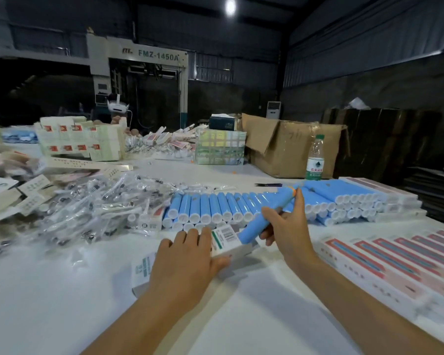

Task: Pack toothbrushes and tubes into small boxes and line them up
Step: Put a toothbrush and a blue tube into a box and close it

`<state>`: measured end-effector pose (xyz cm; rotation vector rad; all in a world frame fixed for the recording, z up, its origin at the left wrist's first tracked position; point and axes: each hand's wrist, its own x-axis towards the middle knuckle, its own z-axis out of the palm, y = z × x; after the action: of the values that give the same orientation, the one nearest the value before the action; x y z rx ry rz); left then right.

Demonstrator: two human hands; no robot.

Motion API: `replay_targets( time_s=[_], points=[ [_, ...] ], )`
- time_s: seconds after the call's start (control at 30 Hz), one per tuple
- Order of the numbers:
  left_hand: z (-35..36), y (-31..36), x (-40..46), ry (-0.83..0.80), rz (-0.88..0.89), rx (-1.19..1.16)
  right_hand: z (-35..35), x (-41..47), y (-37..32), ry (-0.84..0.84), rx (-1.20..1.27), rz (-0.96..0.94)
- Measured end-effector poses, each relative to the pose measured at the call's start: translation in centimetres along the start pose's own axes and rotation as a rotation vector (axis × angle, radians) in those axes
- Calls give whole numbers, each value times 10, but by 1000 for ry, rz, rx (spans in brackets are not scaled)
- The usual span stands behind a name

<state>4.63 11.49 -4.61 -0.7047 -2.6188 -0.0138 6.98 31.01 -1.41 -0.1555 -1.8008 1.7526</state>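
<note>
Left hand (182,262) lies flat on the small box (223,242), fingers straight and together across its top, thumb along the near edge. It presses the box down onto the white table (62,303); nothing is curled round it. The box's open end shows just past the fingertips, barcode label facing up.

Right hand (285,226) grips one blue tube (264,216): thumb on top of it, the other fingers curled under it. The tube is tilted, its orange-capped end up and away beyond the index finger, its lower end right at the box's open mouth, just off the left fingertips. I can't tell if it is inside yet or only touching the flap.

Just beyond both hands' fingertips: a stacked row of blue tubes (210,208), white ends facing the person, running on to a second stack (344,198) past the right hand.

Left of the left fingers: a loose heap of bagged toothbrushes (87,208), with flat unfolded cartons (8,193) further left.

Right of the right wrist: packed red-striped boxes (395,262) lined up side by side along the table edge.

Well beyond the fingers: water bottle (315,158) upright, cardboard carton (292,147) open behind it, stacks of carton blanks (82,142) at far left.
</note>
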Motion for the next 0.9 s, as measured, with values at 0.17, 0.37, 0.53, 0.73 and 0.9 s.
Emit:
replay_targets(
  time_s=[0.17, 0.37, 0.53, 0.73, 0.9],
  points=[
    [-3, 2, -3, 17, -18, -42, -1, -4, 4, 162, 142, 3],
    [-5, 5, -4, -6, -38, -52, 3, -9, 12, 194, 105, 210],
    [-7, 4, -6, -16, -40, -75, 3, -20, 17, 146, -132, 91],
    [-8, 7, -9, -61, -29, -101, -6, -13, 18, 215, -77, 151],
    [-10, 8, -11, -126, 37, -63, 15, 5, 1, 41, -261, -39]
  ],
)
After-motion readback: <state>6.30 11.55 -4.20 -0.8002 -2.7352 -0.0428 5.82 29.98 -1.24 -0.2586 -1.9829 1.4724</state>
